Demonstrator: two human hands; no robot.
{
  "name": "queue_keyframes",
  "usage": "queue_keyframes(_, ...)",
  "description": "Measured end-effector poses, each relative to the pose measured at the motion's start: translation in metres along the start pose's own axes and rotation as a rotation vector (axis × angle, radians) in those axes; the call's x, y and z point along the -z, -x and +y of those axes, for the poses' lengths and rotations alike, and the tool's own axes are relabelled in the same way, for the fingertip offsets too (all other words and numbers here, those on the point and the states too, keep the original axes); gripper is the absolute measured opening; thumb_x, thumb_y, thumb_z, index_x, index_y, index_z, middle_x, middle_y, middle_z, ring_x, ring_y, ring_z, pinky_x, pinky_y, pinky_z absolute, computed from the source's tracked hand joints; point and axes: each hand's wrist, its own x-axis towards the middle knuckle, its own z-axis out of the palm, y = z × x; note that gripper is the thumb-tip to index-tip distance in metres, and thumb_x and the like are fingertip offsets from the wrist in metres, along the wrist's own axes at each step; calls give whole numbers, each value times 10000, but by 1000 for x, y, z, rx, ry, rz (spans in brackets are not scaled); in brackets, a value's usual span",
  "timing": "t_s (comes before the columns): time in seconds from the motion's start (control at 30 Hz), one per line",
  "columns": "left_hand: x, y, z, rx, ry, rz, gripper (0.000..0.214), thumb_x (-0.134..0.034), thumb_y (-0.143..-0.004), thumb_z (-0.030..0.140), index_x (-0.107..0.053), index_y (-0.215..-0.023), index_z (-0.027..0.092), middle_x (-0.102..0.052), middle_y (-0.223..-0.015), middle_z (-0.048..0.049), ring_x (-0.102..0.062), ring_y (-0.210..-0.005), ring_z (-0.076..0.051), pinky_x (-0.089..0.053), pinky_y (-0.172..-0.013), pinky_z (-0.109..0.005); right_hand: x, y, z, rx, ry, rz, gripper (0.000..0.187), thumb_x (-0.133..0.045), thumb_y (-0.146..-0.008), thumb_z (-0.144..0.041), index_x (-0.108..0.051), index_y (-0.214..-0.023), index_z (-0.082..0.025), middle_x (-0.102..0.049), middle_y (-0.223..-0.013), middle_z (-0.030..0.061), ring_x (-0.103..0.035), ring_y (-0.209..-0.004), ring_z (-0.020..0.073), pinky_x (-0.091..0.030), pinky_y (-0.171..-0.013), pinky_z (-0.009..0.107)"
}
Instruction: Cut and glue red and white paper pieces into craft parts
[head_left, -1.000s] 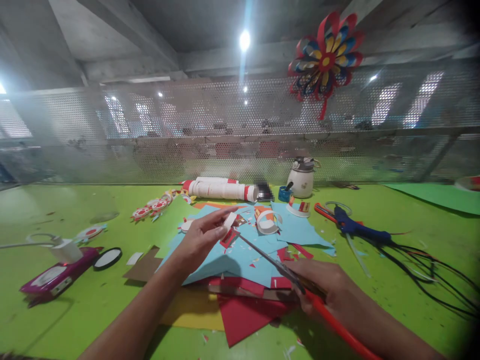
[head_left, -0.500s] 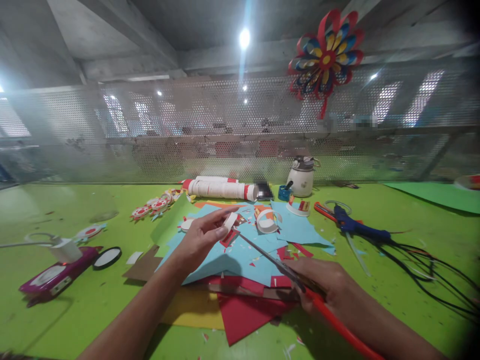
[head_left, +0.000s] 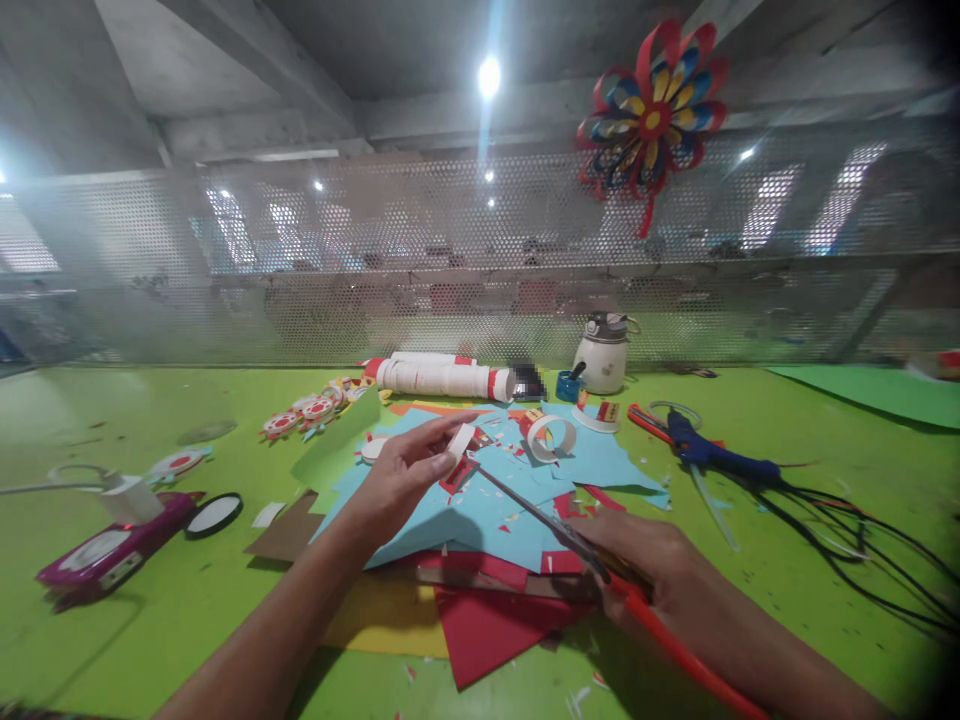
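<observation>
My left hand is raised over a pile of coloured paper and pinches a small white and red paper piece between thumb and fingers. My right hand grips red-handled scissors, whose dark blades point up and left with their tips at the paper piece. Below both hands lie light blue sheets on top of red paper and a yellow sheet.
A green table carries a white paper ring, a white and red tube, a white pot, a blue glue gun with black cables, a purple device and a round mirror. A mesh wall with a paper flower stands behind.
The white paper ring on the blue sheets has shifted a little to the right and turned. My hands, the paper piece and the scissors have stayed almost still.
</observation>
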Motion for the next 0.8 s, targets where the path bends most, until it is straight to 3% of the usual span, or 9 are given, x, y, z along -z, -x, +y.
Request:
queue_keyframes(0.33, 0, 0, 1, -18, -23, -21, 417, -686, -781, 319, -687, -1182, 200, -702, -1034, -103, -592, -910, -220, -434, -795, -322, -1, 3, 1, 11, 22, -6, 360, -530, -827, -115, -637, -1151, -231, -691, -977, 42, -607, -819, 206, -488, -740, 342)
queue_keyframes(0.5, -3, 0, 4, 35, 84, -2, 427, -701, -750, 297, -699, -1160, 180, -711, -974, -100, -608, -871, -204, -452, -761, -289, 0, 2, 3, 9, 8, 14, 467, -526, -751, -39, -637, -1156, -243, -698, -1000, 27, -618, -850, 204, -489, -761, 326)
queue_keyframes(0.63, -1, -4, 5, 117, 260, 135, 410, -672, -751, 317, -701, -1106, 114, -713, -895, -111, -608, -723, -164, -476, -658, -247, 0, 0, 8, 19, 65, 76, 393, -537, -762, -80, -651, -1116, -207, -700, -1032, 59, -626, -885, 228, -486, -783, 338)
queue_keyframes(0.73, 6, -9, 6, 162, 385, 275, 321, -599, -799, 352, -700, -973, 102, -704, -794, -114, -603, -623, -154, -472, -561, -231, 1, -4, 11, -77, 159, 81, 267, -518, -859, -177, -670, -1078, -192, -711, -934, 72, -637, -833, 232, -484, -757, 347)
queue_keyframes(0.8, 11, -13, 6, 204, 439, 331, 282, -544, -829, 360, -672, -897, 118, -680, -697, -104, -585, -551, -149, -448, -488, -218, 2, -7, 14, -152, 225, 54, 279, -535, -888, -259, -667, -1126, -199, -715, -967, 93, -644, -892, 263, -480, -782, 374)
